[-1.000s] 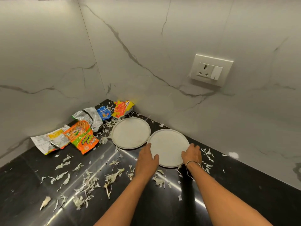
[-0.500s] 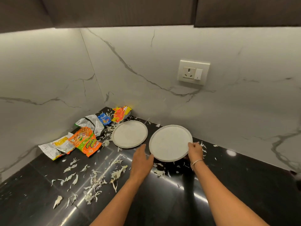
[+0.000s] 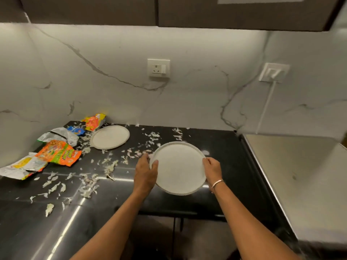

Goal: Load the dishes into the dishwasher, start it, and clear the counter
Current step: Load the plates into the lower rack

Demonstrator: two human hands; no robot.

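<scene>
A round white plate point(image 3: 178, 167) is held above the black counter point(image 3: 221, 147), tilted toward me. My left hand point(image 3: 145, 174) grips its left rim with the thumb over the edge. My right hand point(image 3: 213, 168) grips the right rim; a thin bangle sits on that wrist. A second white plate point(image 3: 109, 137) lies flat on the counter near the back corner. Empty snack wrappers point(image 3: 58, 152) lie in a heap at the left by the wall. Several pale vegetable scraps point(image 3: 88, 186) are strewn over the counter.
A marble backsplash carries a wall socket point(image 3: 158, 68) and a second socket point(image 3: 273, 72) with a white cable running down. A steel-topped appliance point(image 3: 300, 177) stands at the right beside the counter's end. Dark cabinets hang overhead. Below the counter's front edge is a dark floor.
The near plate has come off the counter and moved right and toward me, now held in both hands. My view has swung right, revealing the counter's end and the steel surface.
</scene>
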